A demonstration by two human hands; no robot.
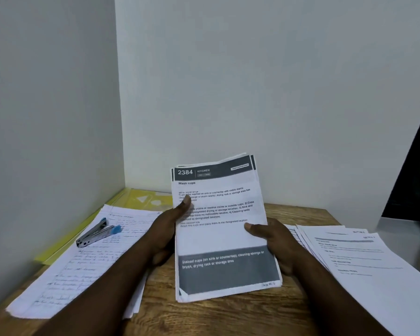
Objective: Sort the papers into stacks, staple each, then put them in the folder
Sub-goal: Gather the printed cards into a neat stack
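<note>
The left hand (166, 229) and the right hand (274, 241) are curled round the side edges of the printed stack (223, 234), thumbs pressed on its front page. The stack is held tilted over the table (228, 316). Left of the stack, a stapler (97, 232) is laid on handwritten sheets (83, 265) overlapping a yellow folder (66, 243). Right of the stack, fanned printed sheets (359, 258) are spread.

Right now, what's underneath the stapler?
The stapler lies on a handwritten sheet, which overlaps the yellow folder. What lies beneath that sheet is covered.
</note>
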